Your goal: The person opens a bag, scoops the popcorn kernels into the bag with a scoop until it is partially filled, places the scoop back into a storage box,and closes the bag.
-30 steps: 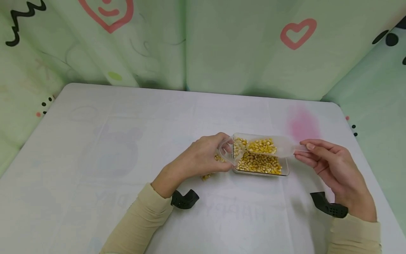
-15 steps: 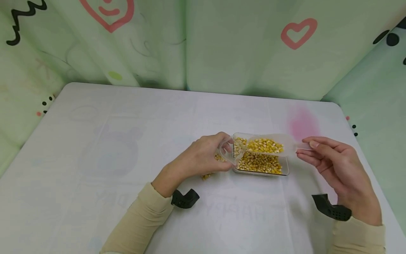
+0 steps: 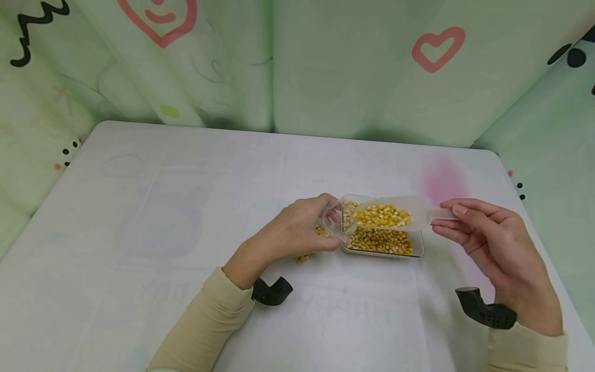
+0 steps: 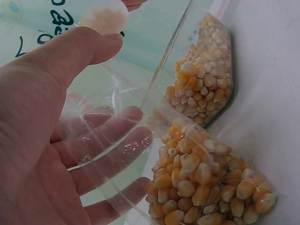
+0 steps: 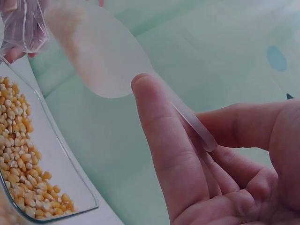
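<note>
Head view shows a clear plastic scoop loaded with corn kernels, held level over a clear rectangular tray of more kernels that sits on the white table. Taking the tray as landmark, the scoop hangs just above its far half, its long axis running left to right: the handle sticks out past the tray's right end and the open mouth points toward the tray's left end. The right hand is at the tray's right side and pinches the handle tip between thumb and curled fingers; the right wrist view confirms the thin handle caught between thumb and forefinger, with the tray below and to the left. The left hand is against the tray's left end, fingers and thumb curled round the mouth of a clear plastic bag, keeping it spread open. In the left wrist view the bag already holds a heap of kernels at its bottom, lying on the table just beside the tray's left end. The scoop's mouth nearly meets the bag's opening at the tray's left edge, so the bag lies straight along the scoop's axis, nearer the left hand.
</note>
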